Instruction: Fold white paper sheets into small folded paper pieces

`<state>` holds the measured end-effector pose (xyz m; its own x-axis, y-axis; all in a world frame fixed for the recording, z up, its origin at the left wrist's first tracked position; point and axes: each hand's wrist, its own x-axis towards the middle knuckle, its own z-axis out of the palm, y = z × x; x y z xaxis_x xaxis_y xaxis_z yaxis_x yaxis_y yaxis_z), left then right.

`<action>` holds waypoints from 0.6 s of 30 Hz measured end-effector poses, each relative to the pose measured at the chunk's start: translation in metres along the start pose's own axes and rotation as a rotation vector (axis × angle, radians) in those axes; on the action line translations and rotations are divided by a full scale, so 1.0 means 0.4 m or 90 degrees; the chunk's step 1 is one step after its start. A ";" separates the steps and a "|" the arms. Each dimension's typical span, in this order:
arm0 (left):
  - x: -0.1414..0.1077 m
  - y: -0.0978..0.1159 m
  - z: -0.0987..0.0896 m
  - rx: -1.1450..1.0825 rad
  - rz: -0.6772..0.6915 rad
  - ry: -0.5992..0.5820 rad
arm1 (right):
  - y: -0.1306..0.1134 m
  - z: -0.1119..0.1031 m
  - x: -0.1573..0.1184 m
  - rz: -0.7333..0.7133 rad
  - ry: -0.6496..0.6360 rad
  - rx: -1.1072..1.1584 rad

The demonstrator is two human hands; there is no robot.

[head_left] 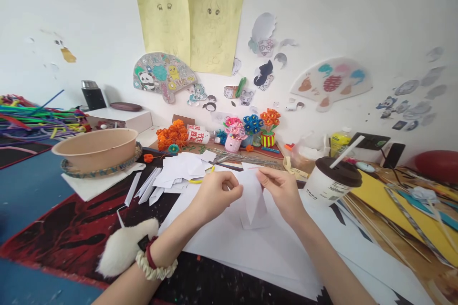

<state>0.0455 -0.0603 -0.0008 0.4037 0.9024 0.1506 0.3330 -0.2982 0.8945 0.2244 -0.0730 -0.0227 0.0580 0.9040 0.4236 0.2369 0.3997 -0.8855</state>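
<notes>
Between my two hands is a small folded piece of white paper [252,198], narrowing to a point at its lower end. My left hand [219,195] pinches its left edge near the top, fingers curled. At the upper right edge, my right hand [281,189] grips the paper between thumb and fingers. Larger white sheets [218,233] lie flat beneath. Left of my hands sits a pile of cut white paper pieces [181,171], with folded paper strips [147,186] beside it. Something yellow, perhaps a scissors handle [196,181], shows partly behind my left hand.
A drink cup with a straw [331,183] stands close to my right hand. The beige basin [95,147] is at left, and a white fuzzy object [125,250] lies by my left wrist. Pipe-cleaner flowers [252,124] line the back near the wall. Yellow sheets [390,205] lie at right.
</notes>
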 end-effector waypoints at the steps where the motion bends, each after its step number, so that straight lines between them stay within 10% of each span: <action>1: 0.001 0.001 -0.002 -0.004 -0.001 0.022 | -0.001 0.001 0.000 -0.002 -0.014 -0.021; 7: 0.007 -0.002 -0.018 0.037 -0.020 0.188 | 0.004 0.021 -0.007 -0.075 -0.132 -0.175; 18: 0.015 -0.020 -0.025 -0.057 0.010 0.167 | 0.004 0.042 -0.014 0.089 -0.320 0.050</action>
<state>0.0366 -0.0495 -0.0027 0.1699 0.9511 0.2580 0.2472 -0.2945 0.9231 0.2083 -0.0749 -0.0297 -0.3926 0.9032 0.1736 0.1851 0.2624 -0.9470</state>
